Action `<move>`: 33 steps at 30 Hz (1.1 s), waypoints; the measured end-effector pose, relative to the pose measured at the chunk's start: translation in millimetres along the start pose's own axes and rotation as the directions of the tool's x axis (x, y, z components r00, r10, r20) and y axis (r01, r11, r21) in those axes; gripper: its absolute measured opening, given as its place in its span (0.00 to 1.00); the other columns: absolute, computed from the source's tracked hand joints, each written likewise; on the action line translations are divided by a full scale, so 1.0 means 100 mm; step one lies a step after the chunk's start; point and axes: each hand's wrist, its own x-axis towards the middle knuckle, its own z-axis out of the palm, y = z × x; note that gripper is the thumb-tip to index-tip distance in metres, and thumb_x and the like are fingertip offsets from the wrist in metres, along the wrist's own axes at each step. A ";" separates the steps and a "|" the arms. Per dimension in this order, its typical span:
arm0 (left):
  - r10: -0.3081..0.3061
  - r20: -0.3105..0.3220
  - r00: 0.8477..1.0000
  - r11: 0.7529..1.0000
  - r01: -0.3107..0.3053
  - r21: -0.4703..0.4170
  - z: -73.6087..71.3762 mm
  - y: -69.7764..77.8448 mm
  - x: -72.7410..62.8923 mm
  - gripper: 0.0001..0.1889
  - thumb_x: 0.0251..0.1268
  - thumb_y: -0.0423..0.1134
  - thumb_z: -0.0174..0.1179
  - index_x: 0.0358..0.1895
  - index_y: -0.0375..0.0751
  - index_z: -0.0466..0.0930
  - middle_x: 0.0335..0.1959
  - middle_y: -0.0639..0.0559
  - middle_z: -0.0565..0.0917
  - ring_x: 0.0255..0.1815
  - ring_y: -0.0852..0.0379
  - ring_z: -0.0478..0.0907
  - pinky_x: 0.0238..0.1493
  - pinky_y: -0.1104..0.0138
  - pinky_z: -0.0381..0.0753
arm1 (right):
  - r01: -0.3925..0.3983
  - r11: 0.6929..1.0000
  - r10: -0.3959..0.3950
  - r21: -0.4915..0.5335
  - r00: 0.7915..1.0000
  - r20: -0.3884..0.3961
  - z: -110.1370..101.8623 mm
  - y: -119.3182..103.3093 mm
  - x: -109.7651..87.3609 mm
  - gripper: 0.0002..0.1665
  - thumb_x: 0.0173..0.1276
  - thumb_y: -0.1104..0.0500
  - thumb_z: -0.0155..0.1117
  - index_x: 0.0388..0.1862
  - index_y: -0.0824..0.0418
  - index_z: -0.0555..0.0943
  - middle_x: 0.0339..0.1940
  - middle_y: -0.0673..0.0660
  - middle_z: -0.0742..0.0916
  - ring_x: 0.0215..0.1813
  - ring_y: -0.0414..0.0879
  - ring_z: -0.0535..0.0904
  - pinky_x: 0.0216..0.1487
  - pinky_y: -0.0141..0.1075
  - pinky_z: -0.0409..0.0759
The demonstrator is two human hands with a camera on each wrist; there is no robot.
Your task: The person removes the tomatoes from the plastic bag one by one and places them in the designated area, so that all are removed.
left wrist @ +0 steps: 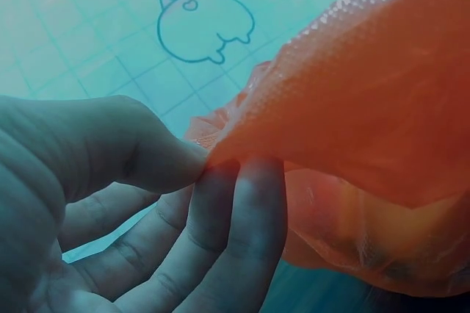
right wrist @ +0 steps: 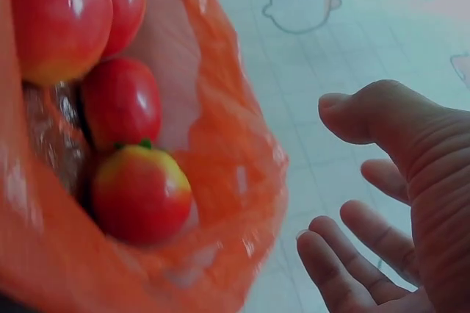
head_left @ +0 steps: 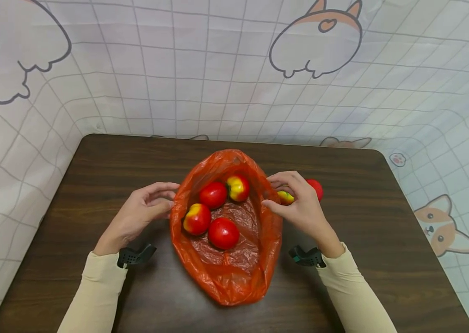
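Note:
An orange-red plastic bag (head_left: 224,298) stands with its mouth spread wide on the table. Inside it lie several shiny red and yellow fruits that look like apples (head_left: 223,233), one with a green stem spot in the right wrist view (right wrist: 139,194). My left hand (head_left: 145,210) is at the bag's left side; the left wrist view shows its thumb and fingers pinching the rim. My right hand (head_left: 299,203) is at the right side, fingers spread and apart from the rim in the right wrist view. Partly hidden behind it are a yellow fruit (head_left: 286,198) and a red fruit (head_left: 315,188).
The dark wood-grain table (head_left: 114,162) extends on both sides of the bag. A white grid-patterned cloth (head_left: 218,69) with cartoon corgis hangs behind and at the sides. Each wrist carries a small black device (head_left: 136,255).

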 end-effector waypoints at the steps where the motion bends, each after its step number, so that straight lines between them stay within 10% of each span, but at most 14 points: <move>1: 0.000 0.003 1.000 1.000 0.000 -0.002 0.00 0.00 0.00 0.26 0.73 0.42 0.65 0.70 0.43 0.73 0.55 0.45 0.82 0.51 0.58 0.88 0.52 0.65 0.90 | 0.004 1.000 -0.004 0.008 1.000 0.007 0.03 -0.01 0.01 0.29 0.56 0.64 0.82 0.57 0.62 0.82 0.54 0.57 0.83 0.52 0.56 0.83 0.58 0.54 0.87; 33: -0.033 0.002 0.999 0.999 0.033 -0.017 0.02 -0.03 0.02 0.24 0.73 0.41 0.65 0.69 0.45 0.74 0.55 0.43 0.82 0.51 0.57 0.87 0.52 0.66 0.90 | 0.013 0.999 -0.022 0.038 0.970 0.241 0.61 -0.06 0.15 0.29 0.59 0.55 0.82 0.59 0.50 0.82 0.53 0.54 0.84 0.52 0.44 0.84 0.54 0.49 0.88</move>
